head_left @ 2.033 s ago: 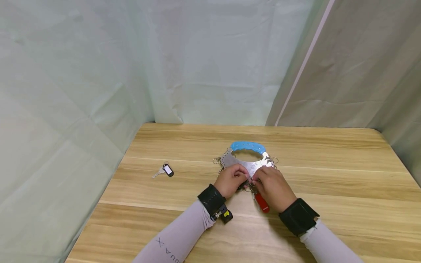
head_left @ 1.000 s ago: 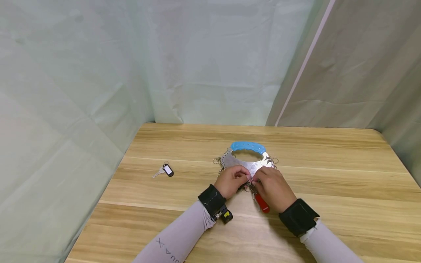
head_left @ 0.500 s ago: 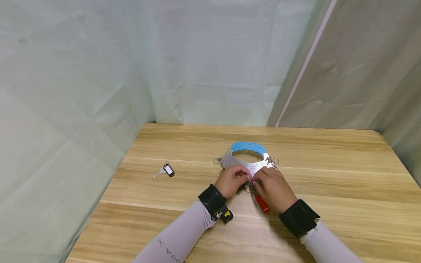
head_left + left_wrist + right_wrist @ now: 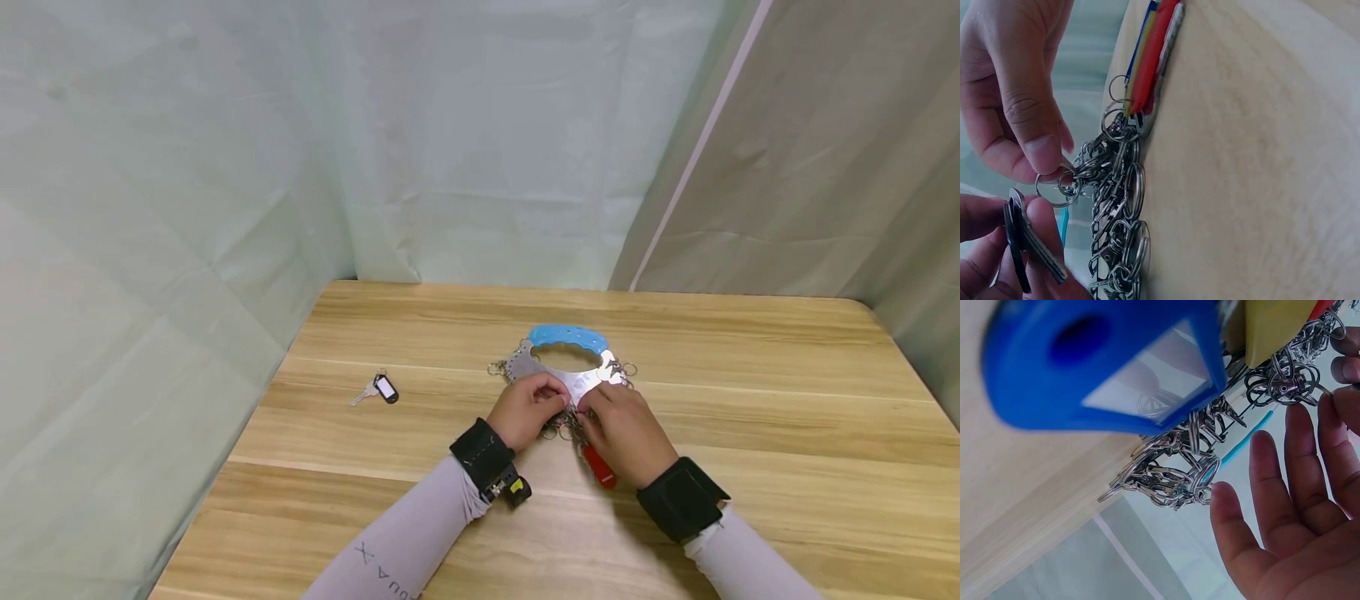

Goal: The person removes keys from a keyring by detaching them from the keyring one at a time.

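Observation:
A silver metal key holder plate (image 4: 576, 382) with a blue handle (image 4: 567, 335) lies on the table, its edge hung with chains and rings. At its near edge my left hand (image 4: 525, 410) holds a key (image 4: 1040, 245) with a dark tag (image 4: 1016, 253) between its fingers. Close beside it, my right hand (image 4: 628, 432) pinches a split ring (image 4: 1054, 204) at the chained clasps between thumb and finger. A red tag (image 4: 600, 468) sticks out below the right hand. In the right wrist view a blue tag (image 4: 1116, 334) and a yellow tag (image 4: 1277, 328) hang close to the camera.
A loose key (image 4: 365, 393) with a black-framed white tag (image 4: 386, 388) lies on the wooden table (image 4: 300, 500) to the left. More rings (image 4: 495, 367) spread from the plate's sides. Pale curtains (image 4: 480, 150) stand behind and left of the table.
Both hands stay at the plate's near edge, with only small finger shifts. Slightly more of the rings shows below the left fingertips. The loose key has not moved.

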The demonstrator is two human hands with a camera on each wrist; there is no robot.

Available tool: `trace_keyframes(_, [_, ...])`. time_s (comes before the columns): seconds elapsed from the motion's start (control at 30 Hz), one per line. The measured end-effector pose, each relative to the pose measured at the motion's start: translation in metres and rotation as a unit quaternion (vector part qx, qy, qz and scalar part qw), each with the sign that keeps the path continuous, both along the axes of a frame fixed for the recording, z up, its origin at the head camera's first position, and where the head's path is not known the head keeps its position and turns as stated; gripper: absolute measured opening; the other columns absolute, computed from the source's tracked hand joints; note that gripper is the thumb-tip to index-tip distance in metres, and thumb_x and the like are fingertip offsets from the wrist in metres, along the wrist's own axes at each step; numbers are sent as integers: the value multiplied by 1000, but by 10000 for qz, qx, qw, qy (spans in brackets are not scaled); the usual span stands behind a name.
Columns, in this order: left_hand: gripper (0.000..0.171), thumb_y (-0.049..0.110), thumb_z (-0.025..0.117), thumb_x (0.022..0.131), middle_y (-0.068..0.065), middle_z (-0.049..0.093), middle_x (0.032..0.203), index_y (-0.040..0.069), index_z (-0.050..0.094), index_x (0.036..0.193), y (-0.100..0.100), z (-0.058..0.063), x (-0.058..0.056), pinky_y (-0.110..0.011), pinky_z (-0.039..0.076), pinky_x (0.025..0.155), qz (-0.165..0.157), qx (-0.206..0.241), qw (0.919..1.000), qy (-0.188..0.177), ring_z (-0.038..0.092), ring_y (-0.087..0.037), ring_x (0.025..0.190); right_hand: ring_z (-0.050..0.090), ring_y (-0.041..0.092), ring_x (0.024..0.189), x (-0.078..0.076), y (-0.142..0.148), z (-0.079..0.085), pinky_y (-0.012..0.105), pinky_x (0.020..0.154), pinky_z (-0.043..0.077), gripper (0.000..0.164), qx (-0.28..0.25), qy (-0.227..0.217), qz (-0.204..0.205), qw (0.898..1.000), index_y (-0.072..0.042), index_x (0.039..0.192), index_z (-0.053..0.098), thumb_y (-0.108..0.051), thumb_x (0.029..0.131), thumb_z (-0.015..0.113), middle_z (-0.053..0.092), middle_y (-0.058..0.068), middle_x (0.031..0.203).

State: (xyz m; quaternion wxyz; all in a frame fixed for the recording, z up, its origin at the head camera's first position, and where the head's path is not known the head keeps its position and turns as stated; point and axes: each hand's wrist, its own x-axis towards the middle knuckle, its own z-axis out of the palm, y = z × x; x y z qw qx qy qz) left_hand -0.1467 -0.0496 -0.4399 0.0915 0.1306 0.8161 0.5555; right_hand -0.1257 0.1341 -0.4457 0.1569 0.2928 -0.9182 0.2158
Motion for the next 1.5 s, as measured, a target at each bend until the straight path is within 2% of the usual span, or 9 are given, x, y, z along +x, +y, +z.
trace_keyframes(0.2, [5,8,61,91,-1,63,81,10,64,94,-4,1,-1,-25,48,64,40,22,10000,68,59,-13,72,53,18,81,-1,0,-1,43,81,42,13,-42,57,10,10000,-10,84,62,-10,79,74,55,-2,82])
trace_keyframes(0.4, [5,7,61,91,-6,64,82,9,63,94,-11,3,-3,-26,48,62,131,209,9997,23,61,-21,73,53,18,82,-2,1,-3,43,82,42,12,-5,55,-8,10000,-10,84,62,-10,80,73,56,-2,83])
trace_keyframes(0.77, [5,8,61,91,1,61,85,11,65,94,-24,9,-10,-27,47,64,269,-54,9993,240,57,-12,73,53,19,81,-2,1,-2,42,83,42,13,24,62,-36,10000,-10,85,62,-12,80,74,57,-2,82])
trace_keyframes(0.93, [4,10,62,91,1,61,82,10,64,94,-36,9,-12,-27,45,62,393,-211,9988,191,55,-13,71,53,18,81,-3,0,-3,42,83,42,13,26,50,-15,10000,-11,85,62,-12,80,74,57,-2,82])
trace_keyframes(1.1, [4,9,61,90,-2,62,82,6,63,93,-50,8,-14,-27,44,60,511,-171,9983,232,54,-14,69,53,18,81,-4,-1,-4,43,83,42,11,34,27,-6,10000,-11,84,62,-12,81,73,57,-3,83])
trace_keyframes(1.3, [3,9,61,92,-3,61,82,8,64,93,-72,9,-17,-27,44,57,747,-344,9965,155,54,-16,68,53,18,82,-4,-2,-4,43,84,42,11,60,26,-11,10000,-11,85,63,-12,81,73,58,-2,83])
trace_keyframes(1.5, [4,13,62,92,-1,61,80,9,64,92,-97,12,-20,-29,43,56,1026,-596,9927,229,52,-17,66,54,19,83,-5,-3,-4,43,86,42,11,75,0,-21,10000,-11,85,63,-12,80,73,58,-2,83])
